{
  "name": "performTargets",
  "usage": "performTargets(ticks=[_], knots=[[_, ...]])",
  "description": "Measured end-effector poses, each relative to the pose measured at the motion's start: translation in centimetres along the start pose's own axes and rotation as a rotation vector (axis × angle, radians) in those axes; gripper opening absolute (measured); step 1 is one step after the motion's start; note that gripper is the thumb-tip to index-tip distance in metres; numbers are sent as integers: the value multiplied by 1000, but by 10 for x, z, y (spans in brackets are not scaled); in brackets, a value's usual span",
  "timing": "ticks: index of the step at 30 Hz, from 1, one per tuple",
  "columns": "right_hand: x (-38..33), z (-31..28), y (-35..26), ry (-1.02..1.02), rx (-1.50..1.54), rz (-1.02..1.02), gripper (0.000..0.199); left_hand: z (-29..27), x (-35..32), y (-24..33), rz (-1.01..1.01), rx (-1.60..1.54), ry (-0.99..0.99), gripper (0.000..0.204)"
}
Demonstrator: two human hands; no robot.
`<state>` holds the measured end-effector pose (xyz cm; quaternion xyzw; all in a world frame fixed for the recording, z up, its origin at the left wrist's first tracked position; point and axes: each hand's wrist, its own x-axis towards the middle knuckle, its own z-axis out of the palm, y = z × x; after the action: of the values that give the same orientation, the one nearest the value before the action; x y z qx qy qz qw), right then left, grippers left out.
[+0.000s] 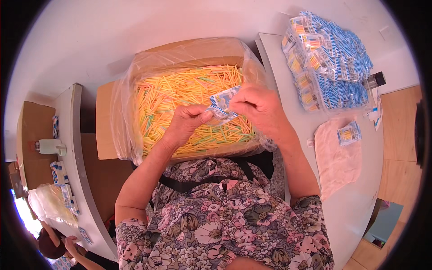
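A smooth white table [344, 216] is seen at the right, its inner edge set beside a cardboard carton [104, 128]. The carton is lined with wrinkled, translucent plastic film [122, 112], which is draped over its walls. On the far part of the table, a clear-walled container [313, 83] is heaped with blue-striped packets [344, 58]. Nearer, a creased, pale pink cloth [335, 164] is spread, a gap being left between it and the table's outer edge. Above the carton, a soft, glossy packet [219, 109] is pinched at its right side by the right hand [261, 110] and at its lower left by the left hand [186, 121]; open room is left between the left hand and the carton's left wall. A similar, filled packet [349, 133] is laid on the cloth. Thin, straight sticks [175, 105] in yellow, orange, pink and green are piled loosely inside the lined carton, beneath the hands.
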<state>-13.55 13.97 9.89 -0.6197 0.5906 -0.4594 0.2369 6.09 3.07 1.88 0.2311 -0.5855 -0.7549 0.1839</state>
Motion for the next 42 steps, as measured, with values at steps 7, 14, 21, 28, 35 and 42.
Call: performTargets(ticks=[7, 14, 21, 28, 35, 42], knots=[[6, 16, -9, 56, -38, -29, 6, 3, 0, -1, -2, -35, 7, 25], [-5, 19, 3, 180, -205, -162, 15, 14, 4, -2, -2, -98, -25, 25], [-45, 30, 17, 260, -100, 47, 27, 22, 20, -8, -49, 4, -129, 24], [-156, -56, 33, 468, 92, 285, 24, 6, 57, -15, 608, 1175, 40, 19], [-302, -248, 91, 1060, -406, 420, 29, 23, 91, -24, 287, 1519, 136, 43], [-291, -254, 127, 839, -1395, 504, 36, 36, 104, -19, 278, 1512, 126, 43]])
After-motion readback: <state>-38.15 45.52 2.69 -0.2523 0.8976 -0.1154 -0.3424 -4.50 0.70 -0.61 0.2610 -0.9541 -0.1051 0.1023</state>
